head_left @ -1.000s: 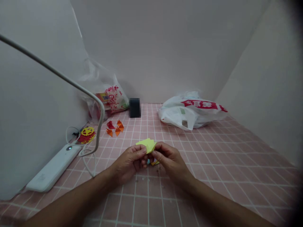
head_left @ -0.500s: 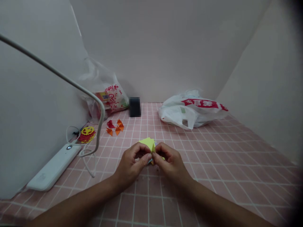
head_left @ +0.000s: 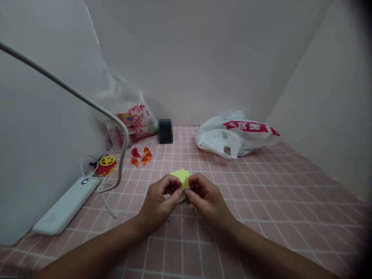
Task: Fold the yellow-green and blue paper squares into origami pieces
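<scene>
A small folded yellow paper [head_left: 185,183] is pinched between my two hands at the centre of the view. My left hand [head_left: 162,196] has its thumb and fingers closed on the paper's left side. From the right, my right hand [head_left: 207,197] grips the same piece between thumb and curled fingers. Just behind it lie flat yellow sheets [head_left: 179,174], partly covered by the hands. The lower part of the folded piece is hidden by my fingertips.
Orange folded papers [head_left: 144,160] and a red one [head_left: 135,152] lie left of centre. Red and yellow cutouts [head_left: 107,164], a white power bank [head_left: 66,205] and a cable [head_left: 124,143] are farther left. Behind are plastic bags [head_left: 215,135] and a dark blurred box [head_left: 165,131].
The folded yellow piece has turned and dropped slightly between my fingertips, now showing as a small pointed triangle. Both hands have shifted only a little.
</scene>
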`<move>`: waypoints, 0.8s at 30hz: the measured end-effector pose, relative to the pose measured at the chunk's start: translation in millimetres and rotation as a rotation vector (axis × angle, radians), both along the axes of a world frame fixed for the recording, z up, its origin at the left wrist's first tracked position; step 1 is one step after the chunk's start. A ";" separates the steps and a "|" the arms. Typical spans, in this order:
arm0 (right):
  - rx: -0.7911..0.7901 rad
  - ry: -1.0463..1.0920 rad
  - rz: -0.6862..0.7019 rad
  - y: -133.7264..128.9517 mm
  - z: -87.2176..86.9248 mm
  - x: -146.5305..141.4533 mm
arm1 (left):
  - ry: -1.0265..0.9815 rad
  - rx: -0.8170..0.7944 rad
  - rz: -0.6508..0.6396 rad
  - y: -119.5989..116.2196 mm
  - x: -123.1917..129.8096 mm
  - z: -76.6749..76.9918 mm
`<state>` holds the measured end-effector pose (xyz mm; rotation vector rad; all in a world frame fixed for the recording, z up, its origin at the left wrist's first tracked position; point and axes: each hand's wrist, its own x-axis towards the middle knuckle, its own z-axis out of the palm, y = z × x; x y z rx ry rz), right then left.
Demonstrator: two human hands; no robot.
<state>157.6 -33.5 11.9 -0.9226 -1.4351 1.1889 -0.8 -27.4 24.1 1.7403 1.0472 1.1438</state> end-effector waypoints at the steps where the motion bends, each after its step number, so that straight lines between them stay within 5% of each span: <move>1: 0.003 0.010 0.001 0.0 -0.3 0.0 | -0.010 -0.013 -0.007 -0.1 0.0 -0.2; 13: 0.014 0.191 0.041 0.3 1.1 -0.1 | -0.252 -0.201 -0.104 4.2 0.7 -1.3; 24: 0.092 0.094 0.035 -2.2 2.6 3.6 | -0.271 -0.159 -0.131 3.3 -3.1 2.2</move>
